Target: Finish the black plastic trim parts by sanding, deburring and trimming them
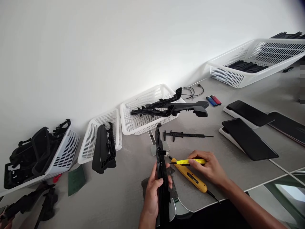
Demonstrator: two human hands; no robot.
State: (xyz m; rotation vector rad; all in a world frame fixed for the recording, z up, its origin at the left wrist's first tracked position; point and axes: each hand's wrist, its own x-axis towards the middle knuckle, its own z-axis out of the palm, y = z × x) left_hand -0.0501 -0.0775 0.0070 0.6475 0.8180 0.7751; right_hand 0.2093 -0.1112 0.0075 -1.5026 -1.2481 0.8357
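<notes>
My left hand [153, 190] is wrapped round a long, narrow black plastic trim piece [161, 159], held upright with its hooked end pointing away from me. In my right hand [207, 165] is a yellow utility knife [189, 162], gripped between thumb and fingers. Its tip points left and reaches close to the side of the trim piece; whether they touch I cannot tell. Beneath the knife, a yellow corded hand tool [190, 176] lies on the grey table. A dark cloth [175, 187] is partly hidden behind my left hand.
Beyond my hands lie a black caliper [183, 135] and two lighters [213, 100]. White baskets [128, 127] with black plastic parts line the wall. Phones [250, 138] rest at right, some on white stands. At the lower left edge, another person's hand [7, 221] is beside black parts.
</notes>
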